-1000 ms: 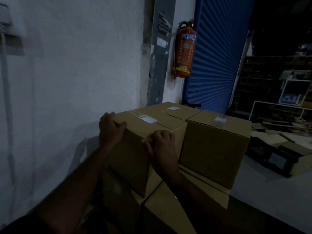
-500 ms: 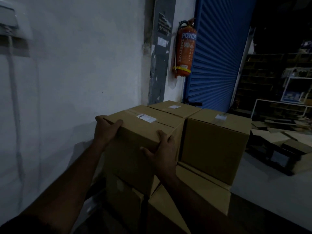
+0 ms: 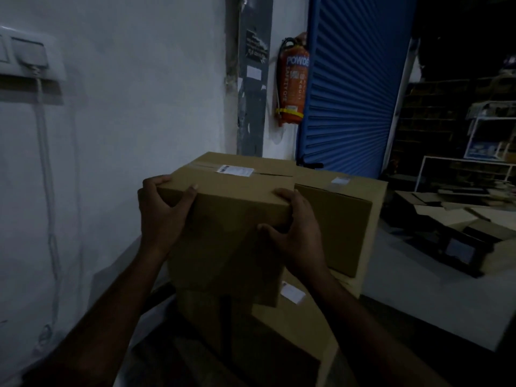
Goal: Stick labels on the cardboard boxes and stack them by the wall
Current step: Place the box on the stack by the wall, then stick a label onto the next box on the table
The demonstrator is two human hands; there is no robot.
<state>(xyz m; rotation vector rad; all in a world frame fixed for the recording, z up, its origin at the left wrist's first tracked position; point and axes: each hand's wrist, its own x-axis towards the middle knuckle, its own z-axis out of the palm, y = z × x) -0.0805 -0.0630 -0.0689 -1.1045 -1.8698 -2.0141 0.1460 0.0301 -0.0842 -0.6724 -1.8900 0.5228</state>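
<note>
From the head view we have both forearms reaching forward and up. Our left hand (image 3: 160,210) wraps the near left top corner of the cardboard box (image 3: 229,219), thumb across the front face, fingers curled over the top edge. Our right hand (image 3: 296,233) clamps the near right corner, fingers over the top edge, thumb pressed on the front. The box sits between our palms, white label (image 3: 235,170) on its taped top, above the lower boxes (image 3: 293,331), beside another labelled box (image 3: 343,219), near the white wall (image 3: 125,107). A red fire extinguisher (image 3: 293,85) hangs beyond.
</note>
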